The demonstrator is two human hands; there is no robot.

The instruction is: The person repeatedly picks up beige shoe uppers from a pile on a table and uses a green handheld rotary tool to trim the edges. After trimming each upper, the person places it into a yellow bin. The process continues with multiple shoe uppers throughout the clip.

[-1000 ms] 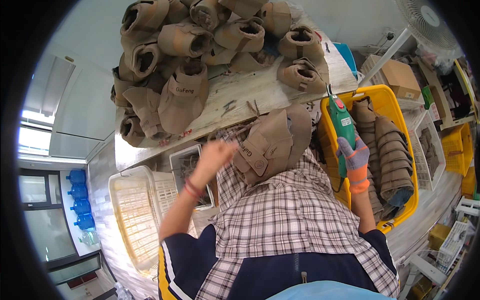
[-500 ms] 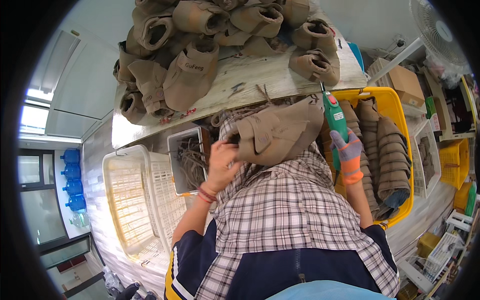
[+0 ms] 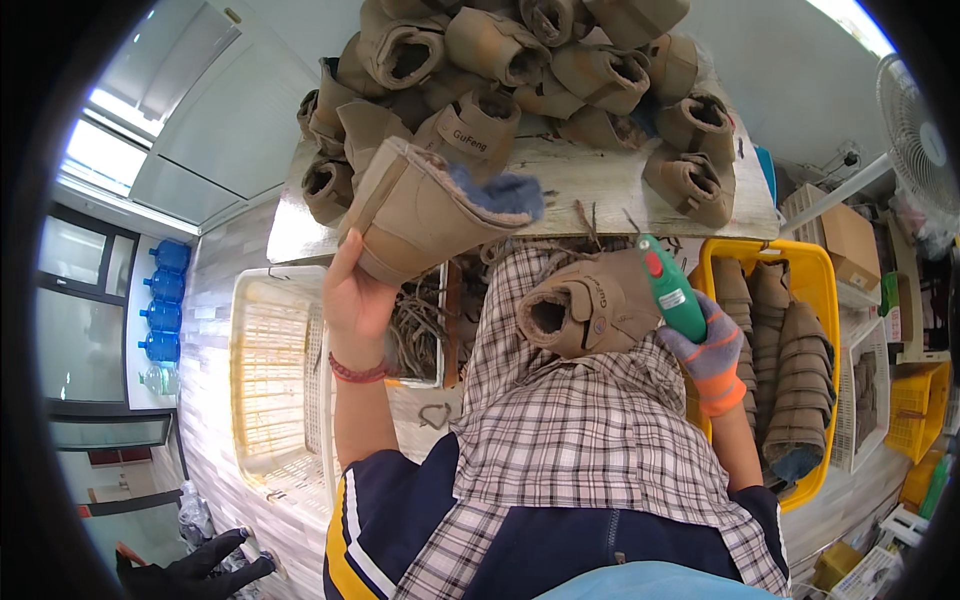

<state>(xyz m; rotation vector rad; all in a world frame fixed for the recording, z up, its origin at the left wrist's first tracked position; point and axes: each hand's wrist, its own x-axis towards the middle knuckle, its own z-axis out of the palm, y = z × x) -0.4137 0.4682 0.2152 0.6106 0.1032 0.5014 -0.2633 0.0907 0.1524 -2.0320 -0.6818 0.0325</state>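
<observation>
While your left grip (image 3: 357,305) pinches the raised brown upper (image 3: 425,220) before the tabletop's (image 3: 590,172) near edge, toward its left corner, support it lightly so its lined opening isn't crushed. Your gloved right grip (image 3: 708,345) wraps the green tool (image 3: 674,297); angle the thin tip away from the second upper (image 3: 612,298), which lies on your plaid apron (image 3: 590,440) below that edge.
</observation>
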